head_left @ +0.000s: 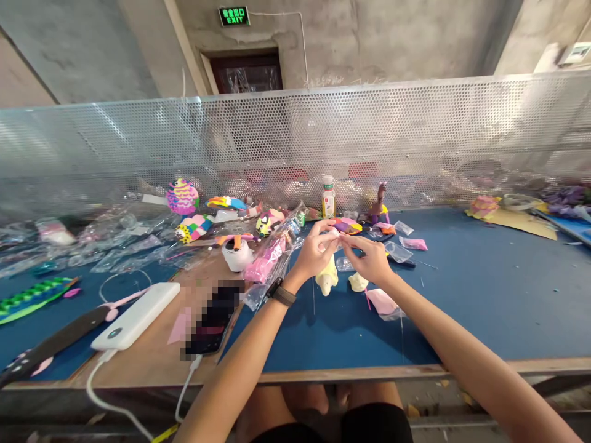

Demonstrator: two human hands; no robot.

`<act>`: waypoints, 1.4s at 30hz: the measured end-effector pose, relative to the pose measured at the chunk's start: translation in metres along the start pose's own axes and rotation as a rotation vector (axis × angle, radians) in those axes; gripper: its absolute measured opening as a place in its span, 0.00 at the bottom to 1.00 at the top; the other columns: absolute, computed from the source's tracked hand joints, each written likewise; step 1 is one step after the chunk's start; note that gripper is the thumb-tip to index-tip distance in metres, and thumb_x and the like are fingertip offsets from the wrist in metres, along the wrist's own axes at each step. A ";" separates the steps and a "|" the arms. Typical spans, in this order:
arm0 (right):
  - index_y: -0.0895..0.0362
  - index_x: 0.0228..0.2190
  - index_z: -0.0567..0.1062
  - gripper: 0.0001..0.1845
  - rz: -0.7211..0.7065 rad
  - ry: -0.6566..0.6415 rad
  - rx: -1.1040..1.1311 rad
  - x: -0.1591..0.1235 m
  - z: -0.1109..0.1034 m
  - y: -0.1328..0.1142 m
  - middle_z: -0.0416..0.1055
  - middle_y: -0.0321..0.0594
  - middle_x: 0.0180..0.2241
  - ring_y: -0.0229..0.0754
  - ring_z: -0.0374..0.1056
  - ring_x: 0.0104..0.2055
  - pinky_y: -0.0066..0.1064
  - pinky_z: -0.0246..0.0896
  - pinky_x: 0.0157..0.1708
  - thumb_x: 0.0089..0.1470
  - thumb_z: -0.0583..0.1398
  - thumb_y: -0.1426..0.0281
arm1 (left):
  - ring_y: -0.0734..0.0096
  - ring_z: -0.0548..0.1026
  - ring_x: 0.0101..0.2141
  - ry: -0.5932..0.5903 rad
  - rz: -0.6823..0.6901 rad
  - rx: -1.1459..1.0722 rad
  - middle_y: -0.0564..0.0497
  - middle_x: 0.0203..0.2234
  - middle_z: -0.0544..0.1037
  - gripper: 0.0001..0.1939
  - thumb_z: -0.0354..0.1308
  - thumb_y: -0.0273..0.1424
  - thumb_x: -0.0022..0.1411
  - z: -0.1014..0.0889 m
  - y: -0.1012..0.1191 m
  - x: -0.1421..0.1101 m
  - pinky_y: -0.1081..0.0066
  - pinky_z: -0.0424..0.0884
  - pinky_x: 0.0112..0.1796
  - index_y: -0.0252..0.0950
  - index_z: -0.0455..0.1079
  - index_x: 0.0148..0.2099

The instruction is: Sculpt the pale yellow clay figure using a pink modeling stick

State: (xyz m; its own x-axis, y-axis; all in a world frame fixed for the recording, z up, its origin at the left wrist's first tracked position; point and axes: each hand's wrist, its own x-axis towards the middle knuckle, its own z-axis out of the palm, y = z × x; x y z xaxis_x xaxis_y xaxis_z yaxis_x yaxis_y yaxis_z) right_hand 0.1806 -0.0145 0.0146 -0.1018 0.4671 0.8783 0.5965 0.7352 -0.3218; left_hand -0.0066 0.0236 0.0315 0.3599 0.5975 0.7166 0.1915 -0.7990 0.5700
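My left hand (320, 249) and my right hand (370, 257) meet above the blue mat, fingers pinched together. Between their fingertips is a small pale pinkish-white piece of modelling clay (335, 232), mostly covered by the fingers. Just below them a pale yellow clay animal figure (327, 280) stands on the mat, its upper part hidden by my hands. Close to my right wrist sits a pale yellow clay lump (358, 282). Beside that lump lies an opened bag of pale pink clay (383, 302), with a thin pink stick near it.
Colourful clay figures, clear wrappers and a white bottle (328, 198) stand behind my hands. A phone (215, 320) and a white power bank (136, 315) with cables lie to the left. A perforated metal screen (415, 135) borders the table's back. Cardboard (524, 223) lies far right.
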 end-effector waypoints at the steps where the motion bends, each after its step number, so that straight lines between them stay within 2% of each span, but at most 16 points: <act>1: 0.52 0.49 0.86 0.14 0.000 0.004 -0.001 0.000 0.000 0.000 0.86 0.41 0.45 0.47 0.85 0.42 0.35 0.83 0.45 0.66 0.62 0.68 | 0.54 0.74 0.59 0.000 0.009 -0.001 0.39 0.62 0.72 0.14 0.59 0.40 0.75 0.000 0.000 0.000 0.50 0.76 0.60 0.36 0.82 0.44; 10: 0.52 0.50 0.86 0.16 0.008 -0.022 0.000 -0.001 0.000 0.000 0.86 0.41 0.43 0.47 0.85 0.39 0.35 0.82 0.43 0.64 0.62 0.69 | 0.55 0.75 0.59 -0.013 0.023 -0.014 0.39 0.61 0.72 0.10 0.61 0.34 0.72 -0.001 -0.001 0.001 0.49 0.73 0.62 0.35 0.81 0.42; 17: 0.53 0.50 0.85 0.16 0.059 -0.059 -0.019 -0.003 0.001 0.001 0.86 0.43 0.44 0.48 0.85 0.39 0.36 0.82 0.44 0.65 0.61 0.67 | 0.58 0.77 0.55 0.006 0.010 -0.022 0.39 0.60 0.73 0.07 0.63 0.30 0.70 0.000 -0.004 0.001 0.52 0.77 0.59 0.35 0.81 0.40; 21: 0.54 0.49 0.84 0.15 0.035 -0.048 -0.063 -0.004 0.003 0.002 0.87 0.43 0.42 0.47 0.85 0.39 0.34 0.81 0.41 0.67 0.59 0.68 | 0.60 0.78 0.53 0.052 0.017 0.017 0.40 0.56 0.74 0.06 0.64 0.30 0.69 0.004 -0.005 0.001 0.54 0.79 0.57 0.35 0.81 0.39; 25: 0.55 0.47 0.83 0.14 0.038 -0.062 -0.154 -0.004 0.004 0.000 0.86 0.44 0.42 0.47 0.85 0.39 0.32 0.79 0.36 0.69 0.58 0.68 | 0.62 0.78 0.51 0.107 0.088 0.129 0.42 0.53 0.73 0.04 0.63 0.26 0.68 0.007 -0.002 0.001 0.55 0.79 0.56 0.35 0.79 0.39; 28: 0.55 0.46 0.81 0.13 0.052 -0.119 -0.236 -0.003 0.002 0.000 0.86 0.44 0.41 0.47 0.84 0.37 0.31 0.77 0.33 0.71 0.56 0.68 | 0.60 0.75 0.54 0.112 0.153 0.258 0.42 0.55 0.71 0.05 0.62 0.24 0.67 0.007 0.005 0.000 0.53 0.77 0.58 0.36 0.78 0.41; 31: 0.55 0.47 0.80 0.13 0.022 -0.146 -0.317 -0.001 0.000 0.000 0.86 0.45 0.39 0.47 0.84 0.38 0.31 0.76 0.33 0.73 0.55 0.68 | 0.56 0.73 0.56 0.110 0.140 0.369 0.42 0.58 0.69 0.04 0.62 0.26 0.67 0.008 0.014 -0.001 0.51 0.75 0.59 0.37 0.79 0.42; 34: 0.56 0.51 0.78 0.15 -0.045 -0.138 -0.352 0.000 -0.001 -0.001 0.85 0.48 0.44 0.47 0.84 0.43 0.31 0.77 0.37 0.74 0.53 0.69 | 0.53 0.71 0.55 0.135 0.096 0.471 0.42 0.58 0.69 0.02 0.64 0.28 0.67 0.009 0.020 -0.002 0.47 0.73 0.58 0.37 0.78 0.41; 38: 0.57 0.55 0.77 0.16 -0.093 -0.122 -0.354 0.001 0.000 -0.003 0.84 0.49 0.48 0.48 0.83 0.48 0.32 0.78 0.41 0.75 0.52 0.70 | 0.56 0.71 0.50 0.153 0.089 0.506 0.42 0.49 0.69 0.04 0.61 0.28 0.70 0.010 0.019 0.000 0.51 0.76 0.53 0.35 0.77 0.41; 40: 0.56 0.54 0.77 0.16 -0.088 -0.115 -0.346 0.001 0.000 -0.004 0.85 0.48 0.46 0.47 0.83 0.47 0.32 0.77 0.41 0.75 0.52 0.69 | 0.60 0.72 0.47 0.126 0.114 0.453 0.45 0.44 0.67 0.05 0.59 0.27 0.72 0.009 0.016 0.001 0.55 0.78 0.50 0.35 0.76 0.42; 42: 0.56 0.51 0.76 0.14 -0.054 -0.117 -0.337 0.002 0.000 -0.005 0.85 0.47 0.43 0.46 0.83 0.43 0.31 0.75 0.37 0.74 0.53 0.68 | 0.62 0.72 0.47 0.091 0.132 0.406 0.45 0.44 0.66 0.05 0.58 0.27 0.72 0.008 0.015 0.002 0.56 0.80 0.50 0.36 0.75 0.43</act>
State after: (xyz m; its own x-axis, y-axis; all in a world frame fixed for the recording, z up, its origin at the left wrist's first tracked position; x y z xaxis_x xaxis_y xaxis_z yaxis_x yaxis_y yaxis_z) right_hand 0.1773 -0.0172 0.0184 -0.2190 0.4991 0.8384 0.8150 0.5661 -0.1241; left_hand 0.0038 0.0124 0.0382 0.3272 0.4771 0.8156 0.4995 -0.8200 0.2793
